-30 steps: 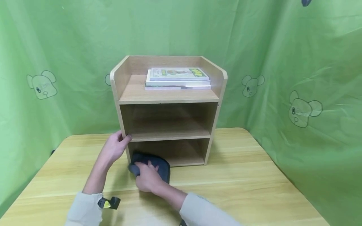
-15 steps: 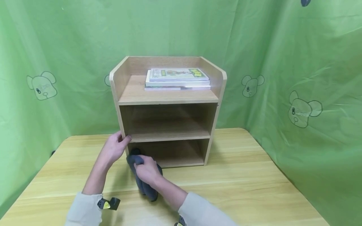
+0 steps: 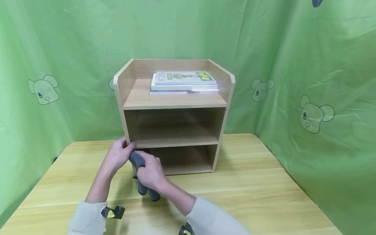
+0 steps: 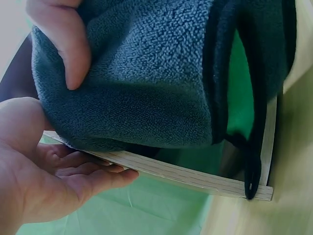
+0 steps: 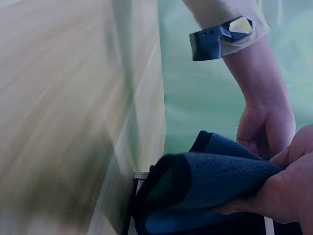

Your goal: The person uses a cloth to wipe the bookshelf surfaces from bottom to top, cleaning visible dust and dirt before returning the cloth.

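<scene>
A small wooden shelf unit (image 3: 176, 106) stands on the table. My left hand (image 3: 117, 154) grips its left side panel near the middle shelf board, with the thumb at the front edge. My right hand (image 3: 150, 171) holds a dark blue-grey cleaning cloth (image 3: 142, 187) against the lower front of that same panel, just under the left thumb. In the left wrist view, the fuzzy cloth (image 4: 142, 83) hangs folded, showing black edging and a small loop. Its lower folds dangle in front of the bottom compartment in the head view. The right fingertips are partly hidden by the cloth.
Several books (image 3: 185, 83) lie stacked on the shelf unit's top. The wood-grain table (image 3: 249, 195) extends to both sides and in front. A green curtain (image 3: 293, 65) with mouse-like drawings hangs behind and at the sides.
My right hand has moved the cloth up and left along the panel's front edge, from the bottom corner toward the left thumb. The cloth went from spread to bunched. The left hand stays put.
</scene>
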A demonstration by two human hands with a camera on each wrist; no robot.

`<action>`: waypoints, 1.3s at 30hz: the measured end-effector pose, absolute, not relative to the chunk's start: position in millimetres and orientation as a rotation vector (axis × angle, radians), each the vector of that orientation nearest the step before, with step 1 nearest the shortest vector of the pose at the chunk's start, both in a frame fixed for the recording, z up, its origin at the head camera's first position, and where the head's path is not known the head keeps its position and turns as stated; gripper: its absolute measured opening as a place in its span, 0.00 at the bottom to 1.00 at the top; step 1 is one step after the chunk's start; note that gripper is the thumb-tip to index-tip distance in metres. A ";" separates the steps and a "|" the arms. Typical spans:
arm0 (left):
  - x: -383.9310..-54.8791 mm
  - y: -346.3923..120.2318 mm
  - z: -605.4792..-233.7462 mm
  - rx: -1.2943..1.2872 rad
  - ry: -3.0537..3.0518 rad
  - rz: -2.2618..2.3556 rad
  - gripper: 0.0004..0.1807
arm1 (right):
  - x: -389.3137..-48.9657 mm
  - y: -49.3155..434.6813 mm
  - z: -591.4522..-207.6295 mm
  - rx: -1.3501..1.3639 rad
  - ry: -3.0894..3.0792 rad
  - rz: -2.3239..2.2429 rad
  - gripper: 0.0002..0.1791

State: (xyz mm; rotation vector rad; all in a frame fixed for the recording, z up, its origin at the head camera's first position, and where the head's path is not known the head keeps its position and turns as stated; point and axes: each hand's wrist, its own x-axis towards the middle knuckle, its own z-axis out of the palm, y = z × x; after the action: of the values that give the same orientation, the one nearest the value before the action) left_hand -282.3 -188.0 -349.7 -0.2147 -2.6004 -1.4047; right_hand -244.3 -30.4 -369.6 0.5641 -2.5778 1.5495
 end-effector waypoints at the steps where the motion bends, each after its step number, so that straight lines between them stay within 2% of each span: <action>1: -282.3 -188.2 -349.7 -0.213 -2.601 -1.403 0.24 | -243.1 -31.0 -370.0 0.577 -2.579 1.533 0.36; 10: -282.6 -188.4 -349.0 -0.204 -2.604 -1.427 0.24 | -242.9 -37.5 -377.1 0.571 -2.568 1.434 0.38; 20: -283.3 -187.5 -350.4 -0.206 -2.593 -1.449 0.25 | -253.5 -41.6 -389.0 0.506 -2.656 1.427 0.27; 25: -282.8 -187.2 -351.2 -0.206 -2.583 -1.451 0.25 | -260.1 -42.2 -397.4 0.528 -2.707 1.399 0.31; 29: -282.4 -186.8 -351.3 -0.209 -2.586 -1.433 0.25 | -261.7 -45.9 -403.5 0.563 -2.733 1.291 0.31; 35: -282.3 -187.4 -350.7 -0.226 -2.594 -1.413 0.26 | -261.7 -48.3 -410.3 0.559 -2.845 1.048 0.51; 39: -282.1 -187.7 -350.6 -0.227 -2.598 -1.406 0.26 | -260.5 -47.6 -414.6 0.590 -2.936 0.799 0.49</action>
State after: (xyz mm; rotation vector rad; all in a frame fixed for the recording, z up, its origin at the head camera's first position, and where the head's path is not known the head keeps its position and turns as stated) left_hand -282.1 -187.7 -350.6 -0.2268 -2.5984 -1.4059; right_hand -260.5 -47.6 -414.6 0.5897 -2.9357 0.7991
